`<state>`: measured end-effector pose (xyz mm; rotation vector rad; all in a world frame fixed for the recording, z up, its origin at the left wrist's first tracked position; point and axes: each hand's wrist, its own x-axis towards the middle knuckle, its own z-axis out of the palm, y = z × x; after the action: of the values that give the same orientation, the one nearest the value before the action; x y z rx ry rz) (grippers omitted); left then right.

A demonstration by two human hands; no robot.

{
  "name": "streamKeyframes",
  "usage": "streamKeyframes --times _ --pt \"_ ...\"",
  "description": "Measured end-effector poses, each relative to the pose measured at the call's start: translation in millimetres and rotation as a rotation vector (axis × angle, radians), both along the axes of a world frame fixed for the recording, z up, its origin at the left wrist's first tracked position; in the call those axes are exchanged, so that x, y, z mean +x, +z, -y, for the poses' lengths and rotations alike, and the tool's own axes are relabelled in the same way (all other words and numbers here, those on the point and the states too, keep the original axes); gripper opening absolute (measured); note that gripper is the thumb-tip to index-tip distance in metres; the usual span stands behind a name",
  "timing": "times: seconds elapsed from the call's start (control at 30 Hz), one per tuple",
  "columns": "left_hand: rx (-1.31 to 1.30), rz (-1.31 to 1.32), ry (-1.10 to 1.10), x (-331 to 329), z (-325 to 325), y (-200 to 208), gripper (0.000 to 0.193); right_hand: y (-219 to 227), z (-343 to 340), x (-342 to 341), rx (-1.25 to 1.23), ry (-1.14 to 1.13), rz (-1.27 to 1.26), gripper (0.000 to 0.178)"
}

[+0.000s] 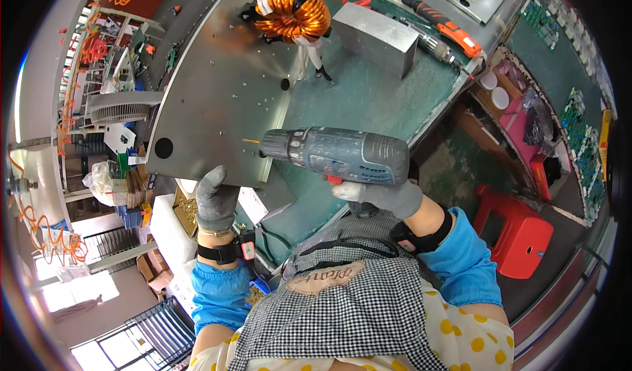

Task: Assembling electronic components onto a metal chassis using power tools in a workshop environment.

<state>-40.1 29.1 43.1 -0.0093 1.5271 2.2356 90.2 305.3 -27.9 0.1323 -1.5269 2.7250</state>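
Note:
My right hand [394,200], in a grey work glove, is wrapped round the handle of a dark blue-grey cordless drill [352,152] with a red trigger. Its gold-coloured bit [251,141] points left, over the near part of a grey sheet-metal panel [210,104]; I cannot tell whether the tip touches it. The panel has small holes and black round spots. My left hand [218,203], gloved too, grips the panel's near edge with the thumb on top. Against the panel's far part sits a copper-wound ring coil [293,17] with white-sleeved leads.
On the green bench mat [352,104] lie a metal block [378,34] and an orange-black power screwdriver [444,27]. Pliers [273,239] lie near my left wrist. A red plastic stool [517,233] stands at right, below a shelf with circuit boards [579,127]. A fan [118,111] is at left.

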Motion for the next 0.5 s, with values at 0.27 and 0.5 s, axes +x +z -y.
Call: streamKeyframes --times 0.27,0.5 --pt "-0.024 -0.045 -0.074 -4 9 -4 0.049 5 31 -11 -0.077 -0.002 0.061 0.049" --pt "-0.045 -0.054 -0.013 0 5 -3 0.047 4 37 -17 -0.017 -0.032 0.014 0.048"
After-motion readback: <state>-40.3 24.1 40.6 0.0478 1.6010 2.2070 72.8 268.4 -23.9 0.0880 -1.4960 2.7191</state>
